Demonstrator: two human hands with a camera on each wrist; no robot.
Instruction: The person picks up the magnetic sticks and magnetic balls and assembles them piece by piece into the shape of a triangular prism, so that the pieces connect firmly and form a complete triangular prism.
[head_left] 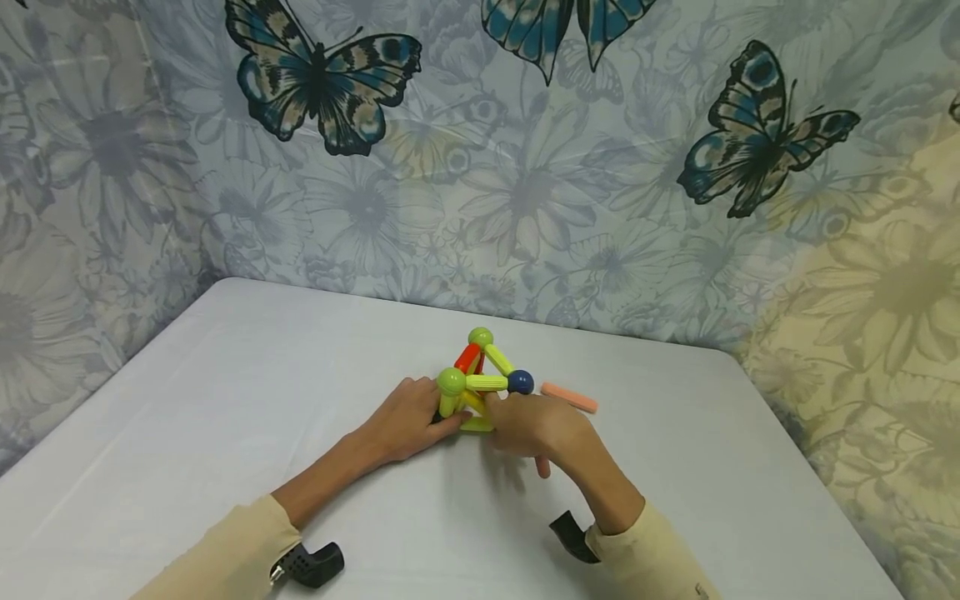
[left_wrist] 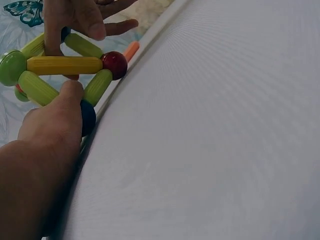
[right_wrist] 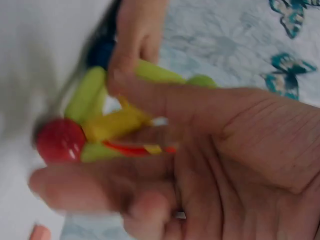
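Observation:
A frame of magnetic building sticks and balls stands on the white table, with lime sticks (head_left: 487, 383), a yellow stick (left_wrist: 65, 65) and a red stick (head_left: 467, 358). Lime balls (head_left: 481, 337), a dark blue ball (head_left: 521, 382) and a red ball (right_wrist: 61, 141) join them. My left hand (head_left: 408, 421) holds the frame's lower left corner, its thumb beside another blue ball (left_wrist: 88, 118). My right hand (head_left: 536, 423) is at the frame's right side. In the blurred right wrist view, its thumb and fingers are spread apart. One finger reaches behind the yellow stick in the left wrist view.
An orange stick (head_left: 570, 397) lies right of the frame, and another orange stick (head_left: 542, 467) shows below my right hand. Behind the table (head_left: 300, 350) hangs a floral cloth with butterflies (head_left: 330, 83). Dark wrist devices (head_left: 315, 565) sit at both sleeves.

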